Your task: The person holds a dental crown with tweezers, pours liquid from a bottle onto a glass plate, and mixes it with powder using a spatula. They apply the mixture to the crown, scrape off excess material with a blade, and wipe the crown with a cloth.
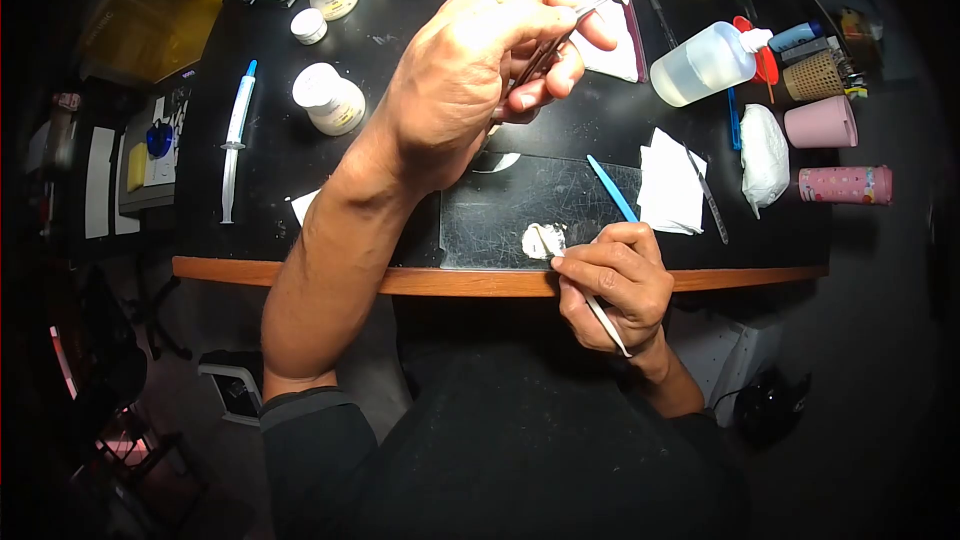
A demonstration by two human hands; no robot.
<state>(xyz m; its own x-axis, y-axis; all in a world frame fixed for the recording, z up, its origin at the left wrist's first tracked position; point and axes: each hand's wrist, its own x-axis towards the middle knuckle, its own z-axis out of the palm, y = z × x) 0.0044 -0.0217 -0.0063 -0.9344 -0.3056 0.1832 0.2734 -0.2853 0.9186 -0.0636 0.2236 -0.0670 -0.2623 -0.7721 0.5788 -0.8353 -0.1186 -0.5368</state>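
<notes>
A black worktop (300, 155) with a wooden front edge is seen under dim light, crowded with jars and bottles. At the near edge, the right hand (612, 285) is closed round a thin white-handled spatula (600, 312), fingers curled tight, its tip laid into a small mound of white paste (541, 239) on a scratched dark mixing slab (510, 205). Higher up, the left hand (480, 65) is pinched shut on a slim metal forceps-like tool (560, 35), with something small and pale held at its tip. The paste is best worked with short, flat strokes kept inside the slab, the heel of the hand braced on the table edge, and the held piece kept steady above. Around the slab lie a blue-handled instrument (611, 188), folded tissues (670, 190), a clear squeeze bottle (705, 63), a white jar (330, 98) and a syringe (236, 140). What the forceps grip cannot be made out; the spatula blade is buried in the paste, and the far table is lost to dark.
</notes>
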